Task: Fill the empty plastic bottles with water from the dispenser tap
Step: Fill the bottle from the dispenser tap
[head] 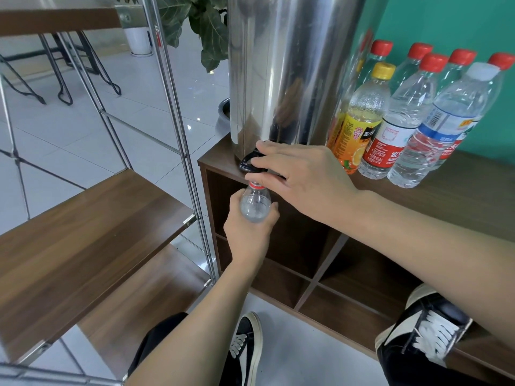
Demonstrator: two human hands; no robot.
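Filling under way! Left hand point(248, 232), fingers wrapped round a clear bottle point(255, 203), holding it just below the desk point(446, 196) edge, right under the black tap point(250, 161) of the steel dispenser point(287, 73). Right hand point(303, 174) resting on the tap lever, fingers stretched out flat, pressing by the look of it. Bottle upright, long axis vertical, open neck pointing straight up at the spout. Water level inside hard to read. Several capped bottles point(412, 118) standing beside the dispenser, apparently clear-filled, so probably well along; this one unfinished, no cap on.
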